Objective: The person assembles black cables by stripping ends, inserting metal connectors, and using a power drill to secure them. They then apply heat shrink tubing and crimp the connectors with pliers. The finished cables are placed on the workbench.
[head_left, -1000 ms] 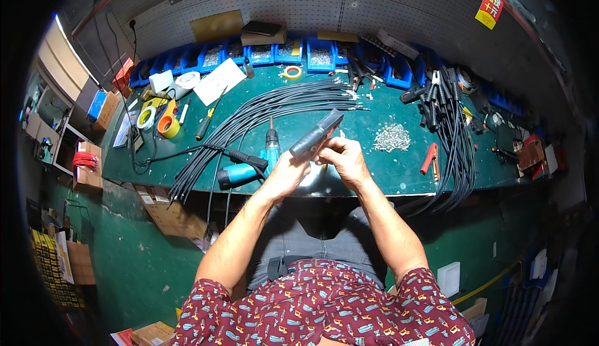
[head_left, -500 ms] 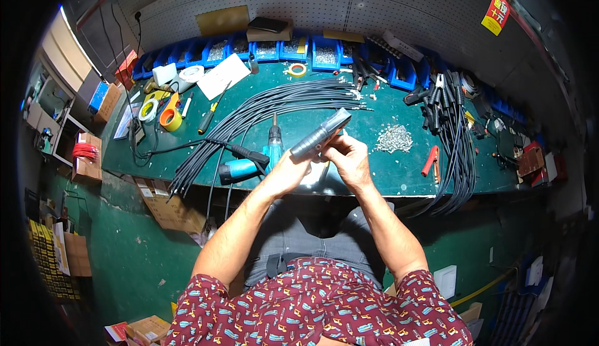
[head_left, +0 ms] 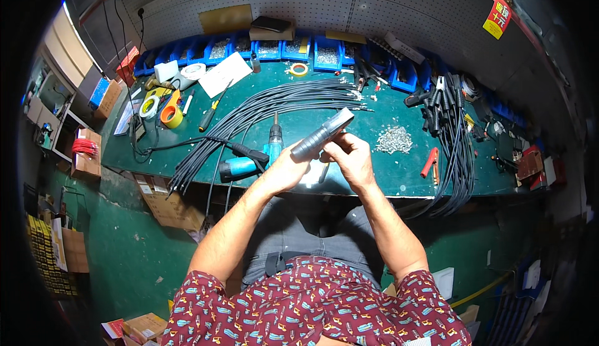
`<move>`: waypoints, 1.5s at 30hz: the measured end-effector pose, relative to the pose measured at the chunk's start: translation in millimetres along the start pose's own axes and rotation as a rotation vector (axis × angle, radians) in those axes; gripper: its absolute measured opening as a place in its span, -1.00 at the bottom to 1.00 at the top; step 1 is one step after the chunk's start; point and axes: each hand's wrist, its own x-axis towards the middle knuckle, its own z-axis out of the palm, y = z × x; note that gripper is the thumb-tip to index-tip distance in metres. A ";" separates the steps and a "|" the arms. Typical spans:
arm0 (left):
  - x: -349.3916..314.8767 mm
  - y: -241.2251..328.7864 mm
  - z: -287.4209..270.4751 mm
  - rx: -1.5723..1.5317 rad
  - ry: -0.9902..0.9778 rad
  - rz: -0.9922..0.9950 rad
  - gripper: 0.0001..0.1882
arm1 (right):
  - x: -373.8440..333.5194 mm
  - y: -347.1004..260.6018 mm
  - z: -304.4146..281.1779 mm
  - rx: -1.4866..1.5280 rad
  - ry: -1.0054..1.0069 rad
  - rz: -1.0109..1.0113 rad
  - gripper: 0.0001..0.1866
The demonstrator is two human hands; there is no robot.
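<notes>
Over the front edge of the bench, my left hand (head_left: 291,170) is closed round a dark grey ribbed handle (head_left: 319,139) with a paler, flattened far end. It slants up to the right; its exact kind is not clear. My right hand (head_left: 353,164) is closed with thumb and fingers pinched together against the handle's lower right side. Whatever small part those fingertips grip is hidden. Beside my left hand a teal cordless drill (head_left: 236,167) lies on the bench, its chuck pointing away. A heap of small metal parts (head_left: 394,140) lies right of my right hand.
Black cables (head_left: 249,116) spread across the left and middle of the green bench; another bundle (head_left: 450,152) hangs over its front edge at right. A red-handled clamp (head_left: 430,162) lies nearby. Blue bins (head_left: 327,55) line the back. Tape rolls (head_left: 171,116) and a screwdriver (head_left: 208,116) sit left.
Both hands keep nearly the same grip and place on the ribbed handle, which looks turned very slightly. The whole view has shifted a little.
</notes>
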 end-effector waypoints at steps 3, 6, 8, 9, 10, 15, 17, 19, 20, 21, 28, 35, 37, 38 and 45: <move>2.9 -4.7 1.4 -0.058 0.018 0.029 -0.73 | 0.1 0.7 4.3 0.073 -0.025 -0.061 -0.81; 2.3 -2.4 -2.2 -0.068 -0.008 0.013 -0.62 | 0.3 1.8 3.3 0.154 -0.046 -0.061 -0.82; -0.4 8.2 -2.8 -0.115 -0.022 -0.021 -0.64 | 1.7 7.9 -1.4 0.208 -0.060 -0.029 -0.82; -1.8 14.5 -1.2 -0.166 -0.015 -0.040 -0.72 | 3.3 13.1 -1.3 0.238 -0.047 0.024 -0.82; -3.2 18.4 -1.1 -0.208 -0.018 -0.058 -0.75 | 4.2 17.2 -1.6 0.292 -0.047 0.046 -0.82; -8.6 23.9 -1.6 -0.370 -0.033 -0.113 -0.78 | 7.2 16.5 2.4 0.518 -0.146 0.132 -0.78; -11.0 27.5 -2.9 -0.359 -0.043 -0.118 -0.77 | 9.3 15.9 -1.6 0.477 -0.193 0.106 -0.79; -11.7 29.3 -5.4 -0.379 -0.085 -0.145 -0.76 | 7.6 16.0 -3.9 0.283 -0.116 -0.058 -0.81; -10.8 27.0 -9.4 -0.403 -0.124 -0.170 -0.75 | 5.5 15.5 -4.7 0.187 -0.079 -0.140 -0.82; -11.1 25.2 -11.8 -0.427 -0.160 -0.196 -0.74 | 2.6 12.8 -3.3 0.170 -0.068 -0.176 -0.81; -18.0 44.5 -9.1 -0.174 -0.140 -0.111 -0.59 | 3.4 -6.4 -6.1 0.538 -0.287 0.158 -0.80; -20.2 47.2 -11.0 -0.181 -0.171 -0.057 -0.58 | 0.7 -10.3 -10.6 0.342 -0.197 0.045 -0.80; -21.4 49.4 -11.9 -0.173 -0.176 -0.015 -0.59 | -0.7 -7.5 -12.7 0.255 -0.150 -0.036 -0.82; -21.9 54.3 -12.5 -0.178 -0.176 -0.011 -0.58 | -1.6 -4.8 -12.3 0.207 -0.112 -0.082 -0.84; -22.2 61.4 -17.5 -0.200 -0.214 0.006 -0.55 | -15.1 -23.2 3.3 0.328 -0.100 -0.216 -0.88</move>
